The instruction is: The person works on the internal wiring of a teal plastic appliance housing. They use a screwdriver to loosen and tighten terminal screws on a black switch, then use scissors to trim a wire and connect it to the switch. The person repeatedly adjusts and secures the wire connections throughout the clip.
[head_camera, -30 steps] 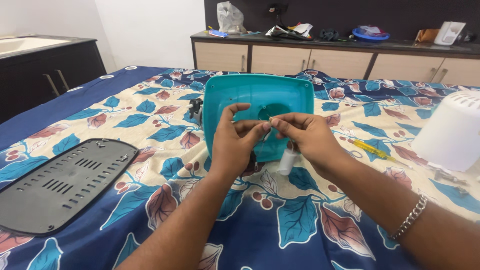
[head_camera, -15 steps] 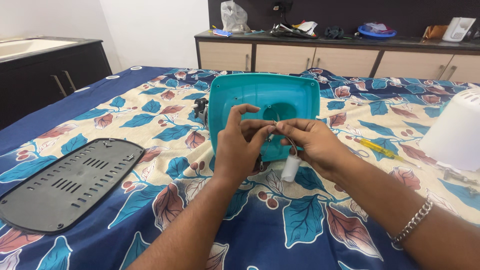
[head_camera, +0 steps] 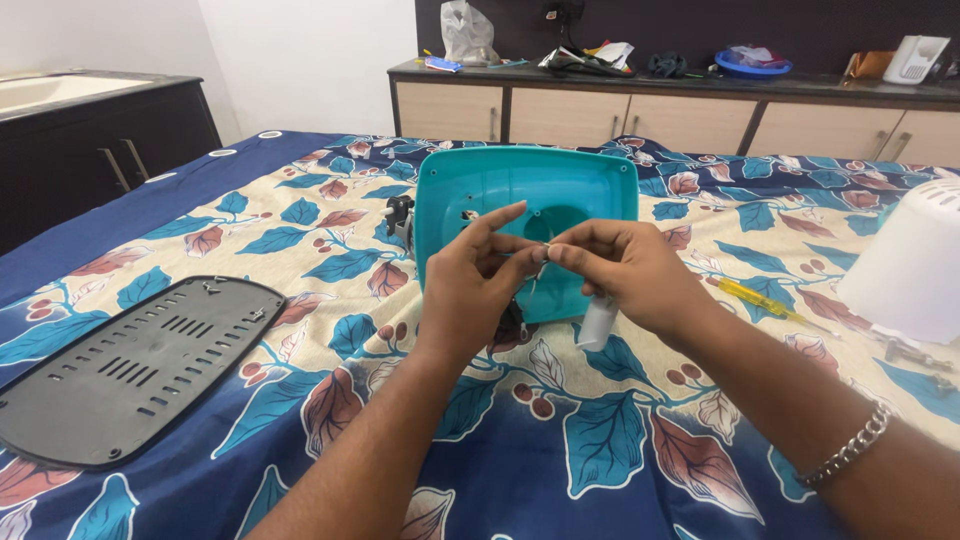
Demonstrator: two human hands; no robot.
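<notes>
A crumpled grey plastic bag (head_camera: pixel 468 30) stands at the left end of the long dark-topped sideboard (head_camera: pixel 700 85) against the far wall, with a blue plastic bowl (head_camera: pixel 755 62) and a white boxy device (head_camera: pixel 917 58) farther right among loose clutter. On the bed, spread with a blue and cream leaf-print sheet (head_camera: pixel 300 215), a teal rounded-square plastic housing (head_camera: pixel 500 190) lies open side up, a round opening at its middle and small dark parts inside; a black fitting (head_camera: pixel 400 215) sits against its left edge. The left hand (head_camera: pixel 470 285) and right hand (head_camera: pixel 630 270) meet above the housing's near edge, thumb and forefinger tips of each pinched together on something too small to make out, other fingers fanned. The right hand's grip also closes on a small white plastic cylinder (head_camera: pixel 598 322), hanging below the palm. A black slotted oval plastic plate (head_camera: pixel 130 365) lies flat at left. At right rest a white ribbed plastic cover (head_camera: pixel 905 270) and a yellow-handled screwdriver (head_camera: pixel 755 298).
</notes>
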